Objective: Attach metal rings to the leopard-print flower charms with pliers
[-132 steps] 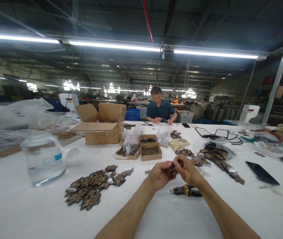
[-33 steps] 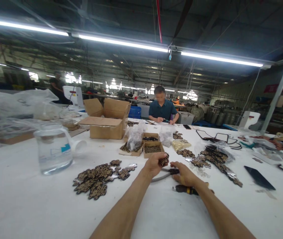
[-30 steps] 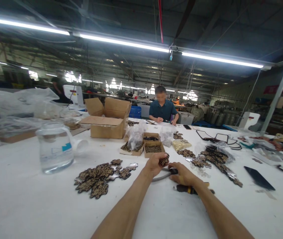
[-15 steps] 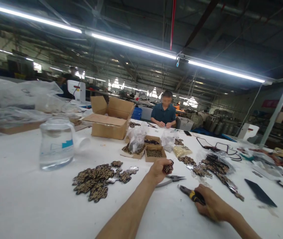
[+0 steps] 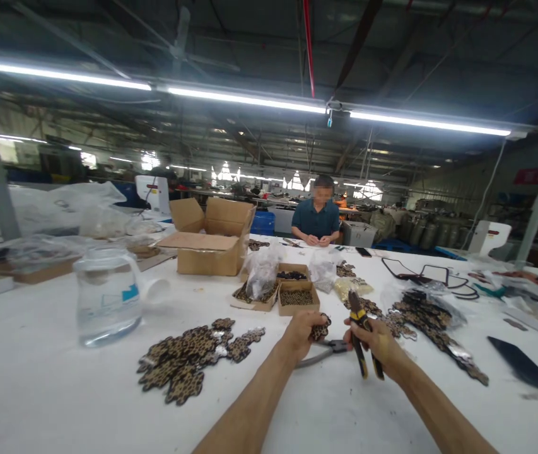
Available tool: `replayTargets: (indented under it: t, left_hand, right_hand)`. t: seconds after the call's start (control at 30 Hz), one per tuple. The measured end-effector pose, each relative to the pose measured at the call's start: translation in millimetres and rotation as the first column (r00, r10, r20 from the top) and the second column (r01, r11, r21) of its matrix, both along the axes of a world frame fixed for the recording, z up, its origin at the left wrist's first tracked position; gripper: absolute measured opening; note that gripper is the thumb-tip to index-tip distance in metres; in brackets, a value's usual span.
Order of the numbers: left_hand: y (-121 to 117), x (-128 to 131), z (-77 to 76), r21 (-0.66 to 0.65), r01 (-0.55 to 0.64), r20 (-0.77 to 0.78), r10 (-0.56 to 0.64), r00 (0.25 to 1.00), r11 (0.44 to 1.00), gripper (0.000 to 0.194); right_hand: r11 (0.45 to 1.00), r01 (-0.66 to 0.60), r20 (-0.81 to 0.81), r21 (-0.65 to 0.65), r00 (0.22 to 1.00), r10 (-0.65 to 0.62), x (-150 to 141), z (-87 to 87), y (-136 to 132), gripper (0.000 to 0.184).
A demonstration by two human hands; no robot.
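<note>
Left hand (image 5: 299, 334) curled; right hand (image 5: 380, 345) too

Cardboard box (image 5: 208, 260): contents partly concealed by front flap (image 5: 197, 241). Nearer than the box, to its right: left hand (image 5: 299, 332) covers part of a leopard-print piece (image 5: 321, 328); fine detail too small to resolve. Further right of the box: right hand (image 5: 376, 343) obscures part of the yellow-and-black pliers (image 5: 357, 315). Beyond the box, to its right: co-worker (image 5: 316, 217), any held item too small to identify. Left of the box: plastic sheeting (image 5: 65, 205), cut off by picture edge.
</note>
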State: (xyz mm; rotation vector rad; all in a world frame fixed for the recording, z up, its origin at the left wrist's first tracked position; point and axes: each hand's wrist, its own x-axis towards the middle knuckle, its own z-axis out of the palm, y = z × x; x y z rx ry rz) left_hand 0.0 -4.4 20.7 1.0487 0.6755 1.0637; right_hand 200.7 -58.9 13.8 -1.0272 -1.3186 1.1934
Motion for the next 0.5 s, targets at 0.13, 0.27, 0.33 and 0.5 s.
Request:
replayTargets:
  t: [0.13, 0.27, 0.33, 0.5]
  left_hand:
    - [5.3, -1.5, -0.9, 0.020, 0.080, -0.040, -0.079, 0.996, 0.997, 0.018]
    - [4.4, -2.7, 3.1, 0.006, 0.179, -0.103, -0.178, 0.979, 0.984, 0.017]
    - [1.6, -4.3, 7.7, 0.002, 0.223, -0.132, -0.221, 0.966, 0.975, 0.017]
    - [-5.7, -14.8, 21.4, 0.006, 0.346, -0.233, -0.335, 0.913, 0.938, 0.014]
  right_hand:
    - [0.996, -0.082, 0.207, 0.035, 0.976, 0.073, 15.7, -6.5, -5.5, 0.049]
    - [0.997, -0.065, 0.317, 0.035, 0.947, 0.051, 37.8, -11.2, -8.8, 0.045]
    - [0.997, -0.066, 0.321, 0.026, 0.945, 0.055, 44.3, -9.9, -11.2, 0.045]
    - [0.985, -0.151, 0.279, -0.087, 0.945, 0.169, 45.3, 1.7, -28.8, 0.046]
